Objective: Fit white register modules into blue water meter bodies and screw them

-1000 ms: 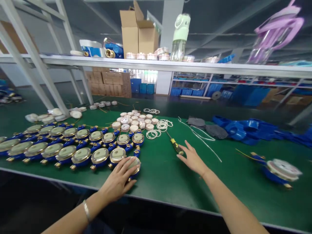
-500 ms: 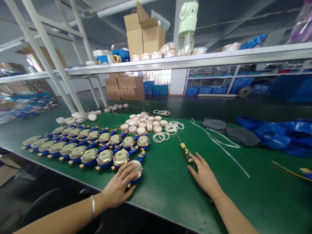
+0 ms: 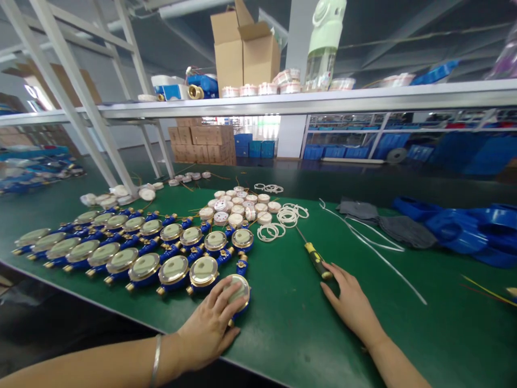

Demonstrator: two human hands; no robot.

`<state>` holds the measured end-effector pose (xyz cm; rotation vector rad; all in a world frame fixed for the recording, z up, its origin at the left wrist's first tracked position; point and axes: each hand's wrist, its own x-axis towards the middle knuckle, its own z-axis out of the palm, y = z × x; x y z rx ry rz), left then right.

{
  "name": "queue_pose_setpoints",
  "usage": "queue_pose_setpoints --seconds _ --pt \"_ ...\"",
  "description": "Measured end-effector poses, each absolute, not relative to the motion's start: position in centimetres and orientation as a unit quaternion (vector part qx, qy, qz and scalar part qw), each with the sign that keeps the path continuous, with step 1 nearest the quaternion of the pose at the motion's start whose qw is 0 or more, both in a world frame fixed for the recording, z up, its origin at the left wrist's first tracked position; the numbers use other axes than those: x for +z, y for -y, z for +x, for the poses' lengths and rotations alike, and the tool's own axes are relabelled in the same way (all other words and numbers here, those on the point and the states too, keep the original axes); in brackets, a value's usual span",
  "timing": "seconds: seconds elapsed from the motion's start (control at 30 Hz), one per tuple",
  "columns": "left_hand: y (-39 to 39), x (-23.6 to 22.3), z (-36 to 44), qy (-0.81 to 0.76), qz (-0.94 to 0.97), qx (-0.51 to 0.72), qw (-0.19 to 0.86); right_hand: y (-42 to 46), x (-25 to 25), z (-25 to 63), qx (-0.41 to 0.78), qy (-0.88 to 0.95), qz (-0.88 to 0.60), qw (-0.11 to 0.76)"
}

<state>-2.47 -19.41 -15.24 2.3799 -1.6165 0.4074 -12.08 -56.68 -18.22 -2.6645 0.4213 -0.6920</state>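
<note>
Green surface [image 3: 291,328], faintly shiny, carries 2 rows of round meters [image 3: 173,269] around 8 o'clock. At 7 o'clock the left hand [image 3: 210,326] lies over the end meter [image 3: 244,285], fingers and thumb apart. At 5 o'clock the right hand [image 3: 351,304] is open, fingertips at the screwdriver [image 3: 318,261]. Overhead, a white shelf [image 3: 363,101] crosses 12 o'clock; cartons [image 3: 208,144] stack behind, between 10 and 11.

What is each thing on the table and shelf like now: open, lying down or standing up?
Left hand: resting on a round meter.
Right hand: open, by the screwdriver's handle end.
Screwdriver: lying down.
Other meters: in rows, faces up.
Cardboard box: flaps open.
Green-topped bottle: standing up.
Grey cloths: lying down.
</note>
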Motion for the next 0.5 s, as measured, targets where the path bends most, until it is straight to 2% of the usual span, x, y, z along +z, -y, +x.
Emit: queue_pose_setpoints --seconds 0.17,0.3,0.4,0.5 --pt "19.5 -10.6 -1.7 0.584 0.810 0.005 0.055 57.1 -18.7 -11.7 -0.254 -0.160 -0.941 0.155" --pt "18.8 -8.1 0.1 0.627 0.777 -0.047 -0.011 57.0 -18.1 -11.5 -0.300 -0.153 -0.936 0.103" --pt "18.3 -9.0 1.3 0.678 0.733 0.027 -0.041 55.8 -16.3 -10.9 -0.358 -0.125 -0.923 0.059" --pt "18.5 -11.1 2.1 0.679 0.700 0.221 -0.005 53.6 -14.0 -9.1 -0.391 -0.105 -0.912 0.065"
